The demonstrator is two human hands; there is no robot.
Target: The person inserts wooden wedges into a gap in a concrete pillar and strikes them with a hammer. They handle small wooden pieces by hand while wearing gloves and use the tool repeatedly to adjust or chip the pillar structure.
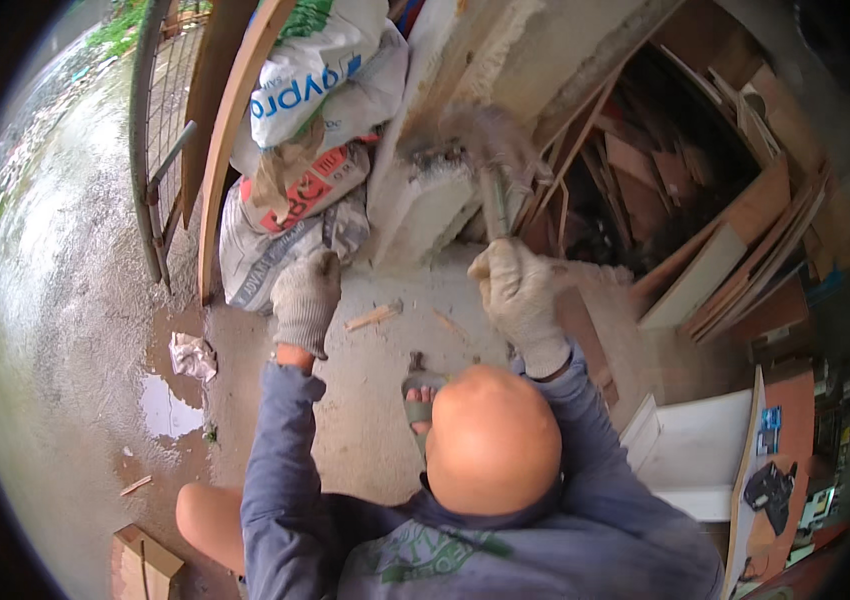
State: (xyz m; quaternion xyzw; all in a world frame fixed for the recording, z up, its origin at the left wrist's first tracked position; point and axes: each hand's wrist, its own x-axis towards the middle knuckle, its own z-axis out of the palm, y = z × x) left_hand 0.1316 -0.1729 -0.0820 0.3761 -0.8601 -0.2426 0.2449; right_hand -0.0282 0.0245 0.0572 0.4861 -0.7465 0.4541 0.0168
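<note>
1. We grip the hammer (493, 170) in our gloved right hand (517, 292), fingers wrapped tight around the handle just above the fist; the head is motion-blurred over the white block (423, 205).
2. Our gloved left hand (305, 296) hangs beside the grey sacks (290, 215), fingers curled loosely together and, as far as we can tell, pinching nothing.
3. The white block leans against the pale wall (515, 50), between the sacks on its left and the stacked wood offcuts (665, 190) on its right, with its foot on the concrete floor (385, 400).
4. We judge that a clean blow wants the handle held firm near its end, the wrist straight, and the head landing square on the block's top edge.
5. We should keep the left hand well apart from the strike zone, and mind the sandalled foot (419, 398) just below.
6. Right forearm rises steeply, elbow bent; left arm reaches forward, lower.
</note>
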